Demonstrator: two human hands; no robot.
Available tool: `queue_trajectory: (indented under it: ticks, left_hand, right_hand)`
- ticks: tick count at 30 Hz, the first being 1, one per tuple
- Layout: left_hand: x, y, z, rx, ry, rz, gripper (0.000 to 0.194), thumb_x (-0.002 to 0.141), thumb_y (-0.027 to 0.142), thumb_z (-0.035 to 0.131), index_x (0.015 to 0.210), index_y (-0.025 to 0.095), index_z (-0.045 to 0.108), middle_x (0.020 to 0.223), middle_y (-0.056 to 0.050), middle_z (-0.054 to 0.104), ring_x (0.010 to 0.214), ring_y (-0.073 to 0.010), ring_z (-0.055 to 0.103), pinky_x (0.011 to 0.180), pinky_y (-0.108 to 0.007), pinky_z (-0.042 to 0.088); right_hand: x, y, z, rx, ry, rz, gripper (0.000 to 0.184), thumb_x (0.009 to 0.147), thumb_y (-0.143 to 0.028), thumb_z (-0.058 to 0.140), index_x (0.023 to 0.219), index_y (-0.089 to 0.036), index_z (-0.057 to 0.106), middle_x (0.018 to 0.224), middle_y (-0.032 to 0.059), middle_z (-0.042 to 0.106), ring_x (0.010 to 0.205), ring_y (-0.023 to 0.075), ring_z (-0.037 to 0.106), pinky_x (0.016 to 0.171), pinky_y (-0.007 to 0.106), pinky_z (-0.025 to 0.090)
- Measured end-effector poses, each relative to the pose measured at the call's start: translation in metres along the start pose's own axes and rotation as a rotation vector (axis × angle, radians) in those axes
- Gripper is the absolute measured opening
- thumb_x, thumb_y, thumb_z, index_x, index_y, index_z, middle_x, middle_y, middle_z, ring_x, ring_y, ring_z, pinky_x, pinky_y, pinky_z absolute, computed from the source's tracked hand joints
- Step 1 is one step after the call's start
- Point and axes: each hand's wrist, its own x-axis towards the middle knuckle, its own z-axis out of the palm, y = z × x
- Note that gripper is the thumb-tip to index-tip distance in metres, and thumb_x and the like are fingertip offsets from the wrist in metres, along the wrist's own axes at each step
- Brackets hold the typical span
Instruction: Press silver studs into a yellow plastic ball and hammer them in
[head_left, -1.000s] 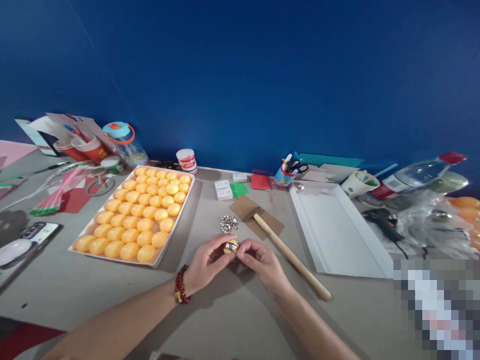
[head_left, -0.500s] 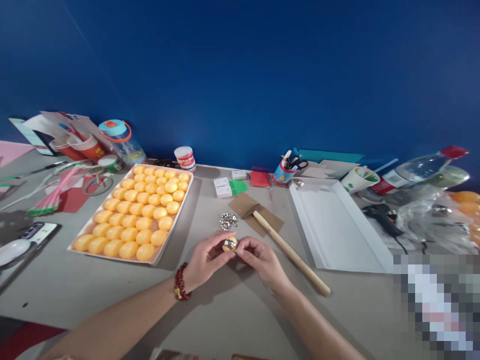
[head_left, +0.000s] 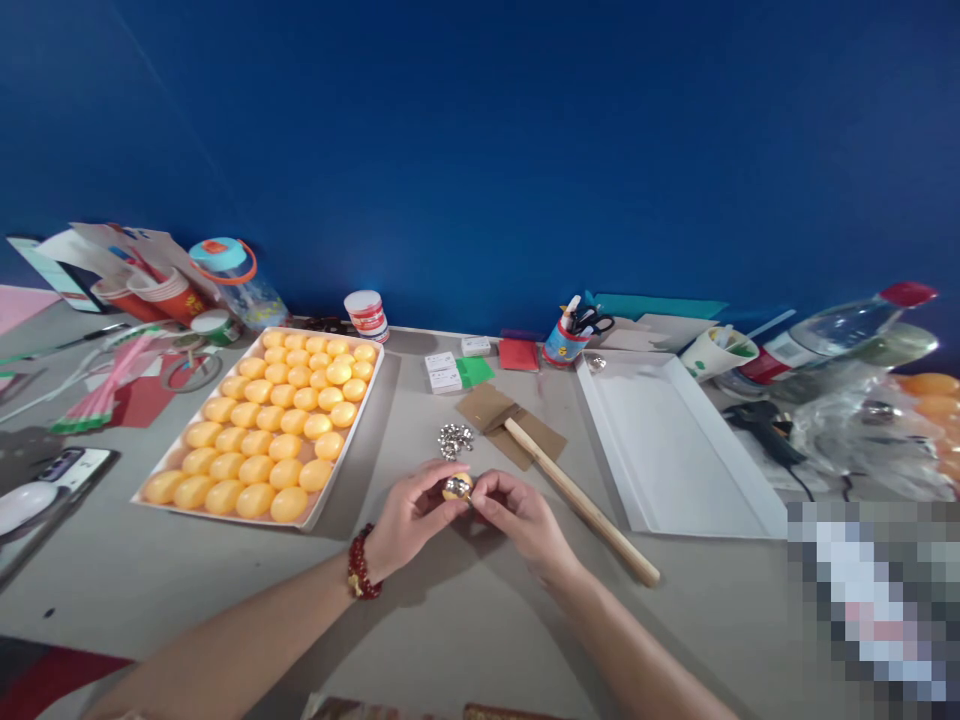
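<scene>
My left hand point(head_left: 415, 515) is closed around a yellow ball point(head_left: 448, 494), like a table tennis ball, with shiny silver pieces point(head_left: 455, 485) on its upper side. From the right, my right hand point(head_left: 517, 515) meets the ball in a pinch, thumb and forefinger together at its edge; anything between those fingertips is too small to make out. Just beyond the ball lies a small heap of silver metal pieces point(head_left: 455, 440). To the right of it, a hammer point(head_left: 581, 500) with a wooden handle rests its head on brown sheets point(head_left: 546, 440).
A shallow box point(head_left: 142, 490) of yellow balls stands left. On the right lies a white tray point(head_left: 675, 450) with one silver piece point(head_left: 597, 364) in its far corner. Behind are small white boxes point(head_left: 444, 374) and a scissors cup point(head_left: 564, 344). A glue gun point(head_left: 765, 432) lies far right.
Both hands stay at the same spot with the ball. It is turned slightly, so more of the silver pieces shows. The whole view has shifted a little.
</scene>
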Motion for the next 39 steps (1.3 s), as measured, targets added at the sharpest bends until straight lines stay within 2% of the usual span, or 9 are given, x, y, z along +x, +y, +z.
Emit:
queue_trajectory:
  ticks: [12, 22, 39]
  left_hand:
    - [0.0002, 0.0017, 0.0, -0.012, 0.004, 0.001, 0.034, 0.087, 0.032, 0.068, 0.119, 0.019, 0.068, 0.118, -0.01, 0.068, 0.107, -0.0236, 0.066, 0.09, -0.032, 0.056]
    - [0.0001, -0.0051, 0.0005, 0.008, 0.016, 0.015, 0.033, 0.087, 0.033, 0.068, 0.117, 0.019, 0.069, 0.12, -0.011, 0.068, 0.109, -0.0248, 0.065, 0.093, -0.035, 0.056]
    - [0.0004, -0.0046, 0.0021, -0.032, 0.026, -0.037, 0.035, 0.084, 0.036, 0.072, 0.113, 0.017, 0.071, 0.116, -0.012, 0.072, 0.106, -0.0253, 0.067, 0.092, -0.037, 0.057]
  right_hand:
    - [-0.0001, 0.0001, -0.0005, -0.007, -0.002, -0.003, 0.034, 0.081, -0.05, 0.075, 0.079, -0.018, 0.062, 0.074, -0.0008, 0.062, 0.066, 0.013, 0.055, 0.066, 0.026, 0.041]
    - [0.0008, 0.0016, -0.0002, -0.013, -0.008, -0.007, 0.034, 0.082, -0.05, 0.074, 0.078, -0.018, 0.062, 0.074, -0.0001, 0.061, 0.067, 0.0135, 0.054, 0.067, 0.027, 0.042]
    - [0.0016, 0.007, -0.0024, -0.06, 0.013, -0.015, 0.036, 0.08, -0.053, 0.074, 0.078, -0.019, 0.062, 0.073, -0.0003, 0.061, 0.066, 0.0142, 0.055, 0.066, 0.027, 0.042]
